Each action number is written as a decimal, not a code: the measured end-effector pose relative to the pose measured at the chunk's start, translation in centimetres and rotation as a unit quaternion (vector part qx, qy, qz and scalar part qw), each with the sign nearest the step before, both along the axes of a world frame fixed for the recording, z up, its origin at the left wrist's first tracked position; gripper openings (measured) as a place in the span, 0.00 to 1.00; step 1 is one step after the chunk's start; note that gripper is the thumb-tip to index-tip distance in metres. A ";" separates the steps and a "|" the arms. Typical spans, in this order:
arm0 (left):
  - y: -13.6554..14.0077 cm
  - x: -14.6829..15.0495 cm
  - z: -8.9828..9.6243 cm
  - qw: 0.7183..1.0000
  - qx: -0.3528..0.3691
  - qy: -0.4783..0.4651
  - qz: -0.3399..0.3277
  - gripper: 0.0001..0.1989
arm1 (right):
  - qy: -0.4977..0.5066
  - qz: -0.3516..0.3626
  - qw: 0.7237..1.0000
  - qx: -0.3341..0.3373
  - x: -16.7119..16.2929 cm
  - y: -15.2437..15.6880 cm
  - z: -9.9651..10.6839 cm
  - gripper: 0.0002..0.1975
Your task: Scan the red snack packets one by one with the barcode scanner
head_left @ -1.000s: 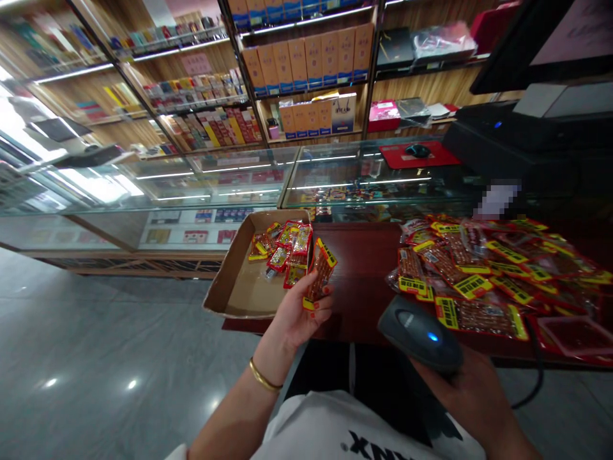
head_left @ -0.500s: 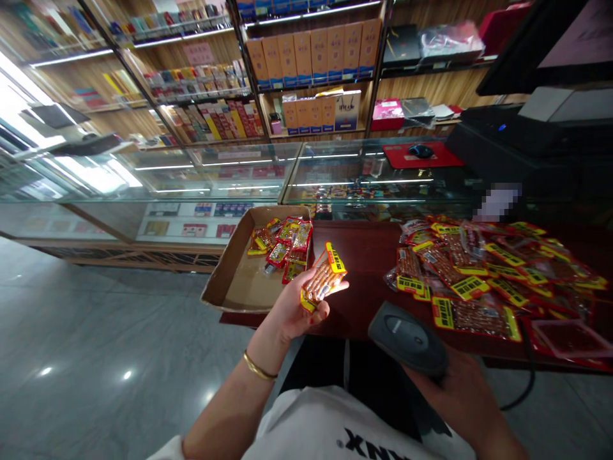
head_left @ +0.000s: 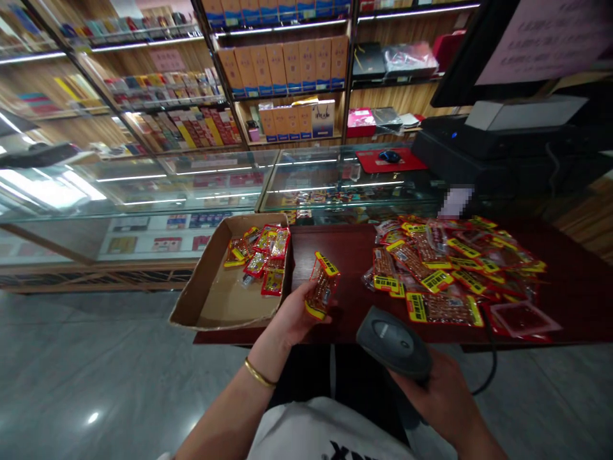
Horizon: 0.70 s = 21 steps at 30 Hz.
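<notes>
My left hand (head_left: 295, 313) is closed around a snack packet (head_left: 322, 287) with yellow ends and reddish-brown sticks inside, held tilted over the dark red table. In my right hand (head_left: 443, 390) is a dark grey barcode scanner (head_left: 395, 344), its head pointing left towards the packet. To the left, a shallow cardboard box (head_left: 215, 303) holds several similar packets (head_left: 272, 246) at its far right side. A heap of snack packets (head_left: 435, 262) covers the table on the right, beyond the scanner.
Behind the dark red table (head_left: 345, 255) runs a glass display counter (head_left: 316, 172). On it are a computer mouse (head_left: 389, 156) on a red mat and a black machine with a white box (head_left: 524, 114). The scanner's cable (head_left: 492, 364) trails at right. Shelves of boxes (head_left: 287, 67) line the wall.
The bright light on the packet is gone, and the packet in my left hand has turned more upright. My view has swung to the right. Both hands keep their holds.
</notes>
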<state>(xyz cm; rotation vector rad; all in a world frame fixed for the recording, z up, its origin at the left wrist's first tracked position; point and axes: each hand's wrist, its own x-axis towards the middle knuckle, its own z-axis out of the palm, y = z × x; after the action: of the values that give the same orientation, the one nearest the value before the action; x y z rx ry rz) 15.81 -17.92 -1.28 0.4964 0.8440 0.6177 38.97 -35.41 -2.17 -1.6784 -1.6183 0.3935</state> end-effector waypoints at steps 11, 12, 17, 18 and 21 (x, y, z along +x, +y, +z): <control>9.5 16.9 -4.1 0.930 0.285 0.231 -0.004 0.13 | 0.043 -0.064 0.997 -0.026 2.7 -2.7 -2.3 0.10; 10.3 18.0 -3.9 0.926 0.293 0.236 -0.011 0.13 | 0.049 -0.072 0.996 -0.031 2.8 -2.9 -2.4 0.10; 12.4 20.1 -3.0 0.898 0.337 0.278 -0.053 0.14 | 0.109 -0.153 0.982 -0.032 2.3 -3.6 -2.3 0.13; 12.3 20.0 -3.0 0.893 0.343 0.286 -0.062 0.13 | 0.115 -0.159 0.980 -0.031 2.2 -3.6 -2.2 0.14; 11.2 18.7 -2.8 0.879 0.359 0.305 -0.079 0.13 | 0.110 -0.166 0.979 -0.031 2.0 -3.1 -2.6 0.16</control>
<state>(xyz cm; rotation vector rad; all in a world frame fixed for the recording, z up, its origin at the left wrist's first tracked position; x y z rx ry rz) 34.47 -6.75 -4.05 1.4825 1.1416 0.6200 40.95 -38.54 -4.77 -1.8415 -1.1513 0.4442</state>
